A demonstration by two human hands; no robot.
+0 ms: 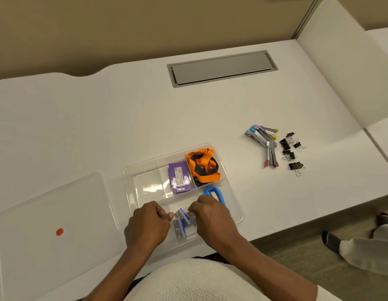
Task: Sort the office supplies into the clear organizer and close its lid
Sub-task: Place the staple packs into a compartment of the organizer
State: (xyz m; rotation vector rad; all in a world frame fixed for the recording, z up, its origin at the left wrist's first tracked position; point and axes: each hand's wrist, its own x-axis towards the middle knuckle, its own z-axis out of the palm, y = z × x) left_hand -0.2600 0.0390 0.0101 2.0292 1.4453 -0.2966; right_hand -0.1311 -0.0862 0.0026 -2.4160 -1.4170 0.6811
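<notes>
Your left hand (148, 227) and right hand (210, 216) pinch closed fingers on small staple boxes (183, 215), lowering them into the organizer (236, 205) front compartment.

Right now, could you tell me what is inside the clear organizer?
The clear organizer holds a purple box, orange lanyard, blue tool and small staple boxes; the hands cover part.

lid (47, 224) cropped left, staple boxes' (182, 216) print illegible

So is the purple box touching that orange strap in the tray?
Apart. The head view shows the purple box and the orange lanyard in neighbouring compartments of the clear organizer, with a clear divider wall standing between them.
</notes>
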